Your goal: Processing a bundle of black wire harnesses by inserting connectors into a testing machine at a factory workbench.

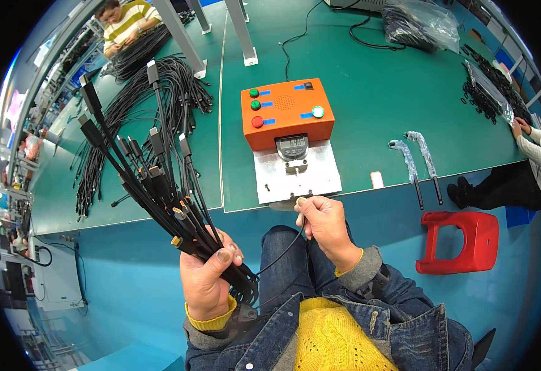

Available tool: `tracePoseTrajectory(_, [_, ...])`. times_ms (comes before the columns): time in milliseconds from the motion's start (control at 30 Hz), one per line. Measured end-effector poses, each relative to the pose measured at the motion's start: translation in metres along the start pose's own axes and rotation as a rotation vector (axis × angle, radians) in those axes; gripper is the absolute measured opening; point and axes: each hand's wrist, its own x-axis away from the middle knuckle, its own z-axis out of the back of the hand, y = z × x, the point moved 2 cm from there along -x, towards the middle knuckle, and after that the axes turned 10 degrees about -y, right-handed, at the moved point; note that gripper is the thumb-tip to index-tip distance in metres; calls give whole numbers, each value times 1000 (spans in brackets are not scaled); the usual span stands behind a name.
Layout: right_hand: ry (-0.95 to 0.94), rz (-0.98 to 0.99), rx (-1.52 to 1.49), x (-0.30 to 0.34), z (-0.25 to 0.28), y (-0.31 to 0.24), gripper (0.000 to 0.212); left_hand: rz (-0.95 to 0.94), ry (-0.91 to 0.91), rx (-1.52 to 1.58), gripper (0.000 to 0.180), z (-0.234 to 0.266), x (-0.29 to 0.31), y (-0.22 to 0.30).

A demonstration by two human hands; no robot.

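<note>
Left hand (207,278) grips a bundle of black cables (153,179) fanning up-left; my right hand (323,222) pinches one cable end (300,203) just below the metal fixture (296,173).

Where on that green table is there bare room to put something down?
The widest bare patch of the green table lies right of the orange box, up to the two wrapped cables. Left of the box a narrow strip stays free before the spread black cables. The far right edge is crowded with bagged cables.
</note>
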Motion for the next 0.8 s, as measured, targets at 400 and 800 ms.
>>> tracePoseTrajectory(400, [-107, -46, -7, 7, -3, 2, 22, -24, 6, 46, 24, 0, 1, 1])
tracePoseTrajectory(800, [-125, -100, -14, 21, 0, 13, 24, -34, -3, 63, 22, -1, 6, 2])
